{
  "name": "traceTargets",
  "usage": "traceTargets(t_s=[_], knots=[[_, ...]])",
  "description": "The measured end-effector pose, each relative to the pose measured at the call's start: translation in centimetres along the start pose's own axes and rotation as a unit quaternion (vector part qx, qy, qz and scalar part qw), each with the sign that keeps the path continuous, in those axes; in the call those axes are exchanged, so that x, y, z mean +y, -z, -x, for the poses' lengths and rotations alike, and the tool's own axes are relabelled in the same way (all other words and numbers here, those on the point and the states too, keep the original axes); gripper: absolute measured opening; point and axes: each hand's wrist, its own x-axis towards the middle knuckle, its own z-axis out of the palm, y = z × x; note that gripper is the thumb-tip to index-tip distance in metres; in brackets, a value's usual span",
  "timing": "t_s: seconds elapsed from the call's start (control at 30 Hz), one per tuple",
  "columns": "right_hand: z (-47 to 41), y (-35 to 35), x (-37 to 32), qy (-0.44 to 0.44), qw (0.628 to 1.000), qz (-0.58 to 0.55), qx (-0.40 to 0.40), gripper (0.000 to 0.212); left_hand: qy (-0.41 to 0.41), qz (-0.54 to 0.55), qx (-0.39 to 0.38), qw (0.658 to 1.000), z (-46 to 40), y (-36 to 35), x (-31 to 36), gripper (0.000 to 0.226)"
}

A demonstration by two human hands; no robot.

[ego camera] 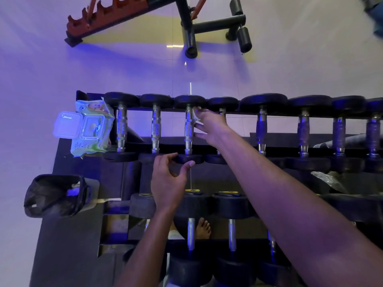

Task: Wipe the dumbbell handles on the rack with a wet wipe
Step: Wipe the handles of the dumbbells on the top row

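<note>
Far left, beside the rack's lower tier: a black-lined bin [56, 195], a pale scrap inside. Above it, at the left end of the top tier of the rack [248, 112]: a green pack of wet wipes [91, 129], flip lid hinged open to the left. Then along the top tier, a row of dumbbells with chrome handles, black heads front and back. Third from the left: the dumbbell [188, 129] being worked on. Left hand [169, 183] at that dumbbell's near head, fingers and thumb half-curled toward its rim, thumb tip touching it; whether actually gripping it, could not be told. Right hand [209, 126] reached across to the handle's right side, fingers laid against the chrome, a white wet wipe [195, 116] pinched under thumb and fingers near the handle's far end. Farther right: darker-handled dumbbells. Below: larger dumbbells on the lower tier, a bare foot [204, 227] seen between them. Top of view, on the pale floor: a weight bench frame [186, 21].
</note>
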Motion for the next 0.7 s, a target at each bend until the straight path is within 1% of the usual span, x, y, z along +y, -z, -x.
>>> traceTargets(t_s=[0.07,0.13,0.23,0.33,0.4,0.5,0.57,0.7], knots=[[-0.2,-0.2,-0.3,0.003,1.000,-0.008,0.005,0.020,-0.002,-0.001,0.000,1.000,0.0,0.0,-0.1,0.050],[-0.2,-0.1,-0.3,0.010,1.000,-0.012,0.005,0.019,-0.004,0.004,-0.001,1.000,-0.1,0.1,-0.1,0.050],[0.3,0.2,0.4,0.005,1.000,0.021,0.012,0.017,-0.004,0.005,-0.003,1.000,-0.1,0.0,-0.2,0.049],[0.4,0.9,2.0,-0.011,0.998,0.060,0.035,0.010,0.004,-0.001,0.004,1.000,0.0,-0.2,-0.1,0.049],[0.7,1.2,3.1,-0.011,0.993,0.099,0.058,0.015,0.002,0.001,0.007,1.000,0.1,-0.3,-0.1,0.049],[1.0,1.6,4.0,0.026,0.980,0.174,0.091,0.018,0.002,0.005,0.004,1.000,0.1,-0.2,0.0,0.049],[1.3,1.6,4.2,0.034,0.971,0.218,0.090,0.015,0.003,0.004,0.002,1.000,0.2,-0.1,0.1,0.048],[1.8,1.9,4.3,0.057,0.947,0.308,0.073,0.016,-0.001,0.003,0.008,1.000,0.2,-0.2,0.2,0.047]])
